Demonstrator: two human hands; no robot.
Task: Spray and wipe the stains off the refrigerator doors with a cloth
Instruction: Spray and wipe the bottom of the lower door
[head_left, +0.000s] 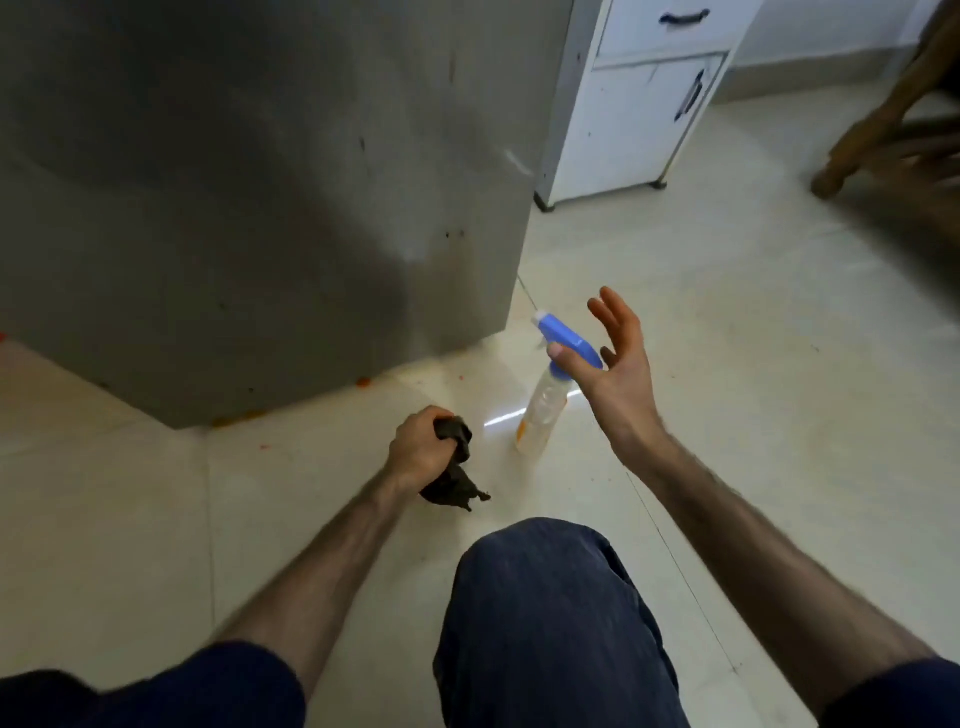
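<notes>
The grey refrigerator door (249, 197) fills the upper left, with small dark specks and a pale smear near its right edge. My left hand (418, 449) is closed around a crumpled dark cloth (452, 475) low over the floor, below the door's bottom corner. A spray bottle (543, 410) with a blue trigger head and a clear, yellowish body leans on the floor tiles to the right of the cloth. My right hand (618, 364) is beside the bottle's head with fingers spread apart; only the thumb lies against the blue head.
A white cabinet (634, 119) with dark handles stands right of the refrigerator. Brown wooden furniture legs (883, 130) are at the far right. Orange specks (244, 415) lie on the pale floor under the door. My knee in dark trousers (545, 597) is at the bottom centre.
</notes>
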